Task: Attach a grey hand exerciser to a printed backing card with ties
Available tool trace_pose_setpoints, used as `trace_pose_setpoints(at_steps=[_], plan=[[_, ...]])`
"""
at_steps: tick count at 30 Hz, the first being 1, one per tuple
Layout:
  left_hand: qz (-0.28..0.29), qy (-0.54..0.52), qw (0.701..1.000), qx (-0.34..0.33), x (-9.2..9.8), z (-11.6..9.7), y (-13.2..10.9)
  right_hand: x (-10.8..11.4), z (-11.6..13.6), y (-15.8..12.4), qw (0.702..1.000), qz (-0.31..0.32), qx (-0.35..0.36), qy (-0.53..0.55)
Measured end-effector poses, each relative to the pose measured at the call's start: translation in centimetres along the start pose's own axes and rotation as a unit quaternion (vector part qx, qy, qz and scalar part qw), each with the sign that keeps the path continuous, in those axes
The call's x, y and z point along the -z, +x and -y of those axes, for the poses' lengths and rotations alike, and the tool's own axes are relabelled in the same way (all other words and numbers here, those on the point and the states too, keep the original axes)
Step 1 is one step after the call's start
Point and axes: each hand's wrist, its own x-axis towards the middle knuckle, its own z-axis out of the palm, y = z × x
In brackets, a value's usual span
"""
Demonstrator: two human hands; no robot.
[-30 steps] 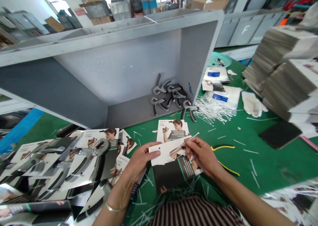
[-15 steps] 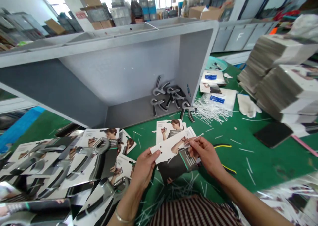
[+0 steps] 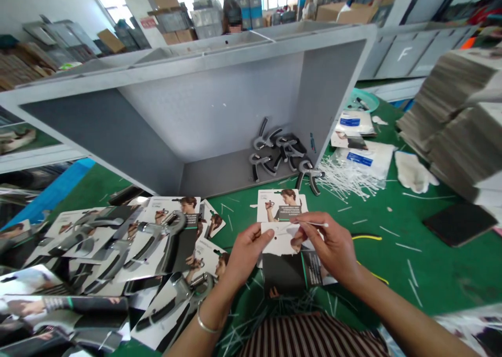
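Observation:
My left hand (image 3: 245, 255) grips the left edge of a printed backing card (image 3: 288, 260), white on top and black below, held just above the green table (image 3: 423, 273). My right hand (image 3: 333, 244) pinches a thin white plastic tie (image 3: 314, 223) at the card's upper right corner. Another card (image 3: 280, 205) with a printed photo lies flat just beyond. Several grey and black hand grippers (image 3: 280, 153) lie inside the open grey bin (image 3: 219, 111) ahead.
A heap of carded hand grippers (image 3: 129, 247) covers the left. A pile of white ties (image 3: 347, 176), plastic bags (image 3: 366, 156) and a white glove (image 3: 413, 171) lie right of the bin. Tall card stacks (image 3: 458, 116) stand far right. Yellow-handled cutters (image 3: 371, 239) and a dark pad (image 3: 458, 223) lie nearby.
The card has turned from a slant to level and come closer to me. My right hand with the tie has shifted over the card's top edge. The view has swung slightly left.

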Motion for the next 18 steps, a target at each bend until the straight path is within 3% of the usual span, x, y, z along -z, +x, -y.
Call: trace_pose_setpoints(at_steps=[10,18], plan=[[0.006,0.014,1.0,-0.011,-0.1,0.3,1.0,0.3,-0.6,0.1,0.99,-0.034,0.095,-0.098],[0.009,0.051,0.998,-0.026,-0.1,0.4,1.0,-0.2,-1.4,-0.4,0.996,-0.012,0.049,-0.073]])
